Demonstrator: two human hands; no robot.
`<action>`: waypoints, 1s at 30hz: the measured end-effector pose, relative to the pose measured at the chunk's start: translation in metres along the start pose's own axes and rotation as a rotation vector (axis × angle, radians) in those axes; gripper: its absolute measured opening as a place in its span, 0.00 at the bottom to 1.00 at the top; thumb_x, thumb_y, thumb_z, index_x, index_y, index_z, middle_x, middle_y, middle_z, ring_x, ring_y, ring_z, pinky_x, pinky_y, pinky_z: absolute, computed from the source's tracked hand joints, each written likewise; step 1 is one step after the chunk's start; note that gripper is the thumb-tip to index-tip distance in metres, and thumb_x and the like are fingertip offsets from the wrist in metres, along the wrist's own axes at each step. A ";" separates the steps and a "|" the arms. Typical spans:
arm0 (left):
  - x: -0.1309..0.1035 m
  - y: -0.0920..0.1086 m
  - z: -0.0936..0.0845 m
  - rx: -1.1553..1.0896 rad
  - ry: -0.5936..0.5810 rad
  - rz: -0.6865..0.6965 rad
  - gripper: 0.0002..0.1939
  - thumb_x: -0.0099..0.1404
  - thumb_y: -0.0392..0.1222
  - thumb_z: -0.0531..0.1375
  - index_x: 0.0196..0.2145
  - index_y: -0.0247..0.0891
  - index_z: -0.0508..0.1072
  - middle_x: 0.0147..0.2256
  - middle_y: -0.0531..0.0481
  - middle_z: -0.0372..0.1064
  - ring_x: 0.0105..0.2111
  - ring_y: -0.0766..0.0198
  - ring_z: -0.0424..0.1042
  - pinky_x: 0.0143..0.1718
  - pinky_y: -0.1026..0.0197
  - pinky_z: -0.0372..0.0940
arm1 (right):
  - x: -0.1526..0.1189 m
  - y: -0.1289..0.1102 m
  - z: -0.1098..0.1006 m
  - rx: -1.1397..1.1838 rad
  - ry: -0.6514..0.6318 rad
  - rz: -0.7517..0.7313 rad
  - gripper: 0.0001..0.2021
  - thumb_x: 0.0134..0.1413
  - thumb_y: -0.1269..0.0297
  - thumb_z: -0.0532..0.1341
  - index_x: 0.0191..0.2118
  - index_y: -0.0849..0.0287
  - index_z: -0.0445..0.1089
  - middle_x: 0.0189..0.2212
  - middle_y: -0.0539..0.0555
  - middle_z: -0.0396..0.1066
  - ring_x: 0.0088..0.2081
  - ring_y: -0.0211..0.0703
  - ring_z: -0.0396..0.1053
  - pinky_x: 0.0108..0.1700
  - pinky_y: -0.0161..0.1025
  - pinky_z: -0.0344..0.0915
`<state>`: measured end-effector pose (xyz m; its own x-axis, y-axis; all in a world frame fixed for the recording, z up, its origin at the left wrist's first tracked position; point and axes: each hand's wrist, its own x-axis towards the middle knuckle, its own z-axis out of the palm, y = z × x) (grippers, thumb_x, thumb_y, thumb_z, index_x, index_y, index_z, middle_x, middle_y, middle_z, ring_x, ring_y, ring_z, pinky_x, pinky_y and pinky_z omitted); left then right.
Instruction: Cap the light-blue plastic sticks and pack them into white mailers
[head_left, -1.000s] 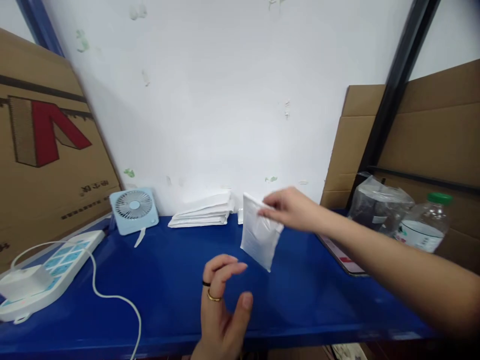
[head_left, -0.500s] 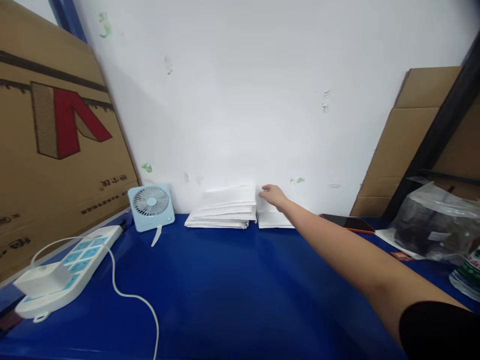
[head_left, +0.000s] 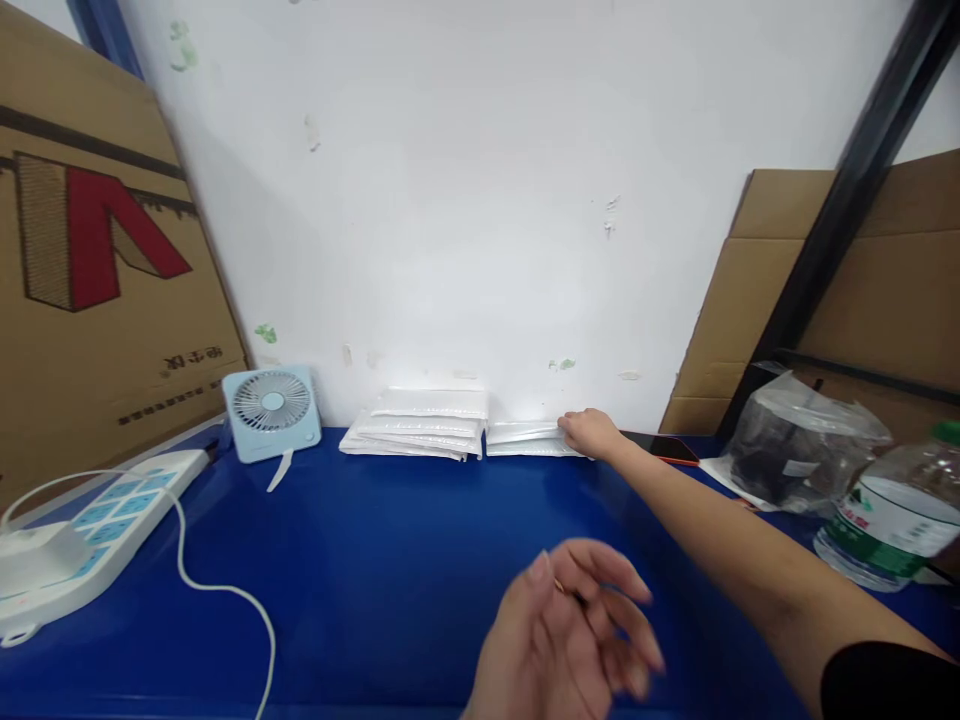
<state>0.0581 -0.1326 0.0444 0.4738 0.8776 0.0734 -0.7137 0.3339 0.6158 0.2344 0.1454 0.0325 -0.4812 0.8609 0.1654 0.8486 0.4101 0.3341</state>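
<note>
My right hand [head_left: 592, 434] reaches to the back of the table, its fingers closed on the right end of the top envelope in the low pile of white padded envelopes [head_left: 525, 438]. Just left of that pile lies a taller stack of white padded envelopes [head_left: 427, 424], loosely fanned at its left side. Near the front, my left hand [head_left: 562, 640] hovers over the blue table [head_left: 360, 560], palm turned up. Its fingers are apart and loosely curled, slightly blurred, with nothing in them.
A light blue fan [head_left: 273, 412] stands at the back left, near a white power strip [head_left: 112, 525] with a cable trailing forward. Large cardboard box [head_left: 97, 250] at left. A phone [head_left: 660, 447], a clear plastic bag [head_left: 795, 450] and a water bottle [head_left: 885, 520] sit at right.
My right hand has come down from above the low pile onto its right end. My left hand has entered from below. The view has shifted to the right.
</note>
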 end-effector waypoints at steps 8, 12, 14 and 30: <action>0.075 -0.024 -0.024 -0.263 0.474 -0.053 0.33 0.52 0.59 0.60 0.52 0.43 0.58 0.53 0.42 0.58 0.52 0.57 0.62 0.43 0.60 0.64 | -0.084 -0.012 -0.065 -0.030 0.419 0.009 0.08 0.53 0.68 0.50 0.34 0.58 0.67 0.30 0.53 0.69 0.30 0.40 0.66 0.26 0.35 0.51; 0.094 -0.020 -0.025 -0.317 0.617 0.266 0.24 0.55 0.53 0.60 0.47 0.46 0.63 0.49 0.47 0.63 0.49 0.60 0.65 0.41 0.60 0.66 | -0.147 -0.041 -0.077 0.153 0.570 -0.419 0.09 0.55 0.67 0.52 0.35 0.59 0.69 0.28 0.54 0.69 0.30 0.39 0.65 0.32 0.36 0.55; 0.097 -0.009 -0.026 -0.362 0.673 0.426 0.17 0.57 0.46 0.59 0.44 0.43 0.65 0.44 0.49 0.66 0.45 0.64 0.68 0.41 0.63 0.66 | -0.166 -0.051 -0.068 0.439 0.610 -0.460 0.10 0.55 0.65 0.53 0.39 0.57 0.70 0.32 0.55 0.71 0.35 0.40 0.66 0.38 0.38 0.58; 0.094 0.018 0.000 0.410 0.412 0.938 0.25 0.58 0.43 0.58 0.53 0.49 0.57 0.51 0.50 0.62 0.53 0.62 0.62 0.55 0.57 0.58 | -0.129 -0.090 -0.006 2.613 0.136 0.790 0.18 0.58 0.64 0.40 0.36 0.61 0.67 0.35 0.58 0.73 0.39 0.45 0.72 0.35 0.42 0.69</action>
<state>0.0897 -0.0441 0.0629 -0.4292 0.7958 0.4272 -0.4383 -0.5971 0.6718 0.2190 -0.0047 -0.0134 -0.1148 0.9571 -0.2661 -0.6738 -0.2718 -0.6871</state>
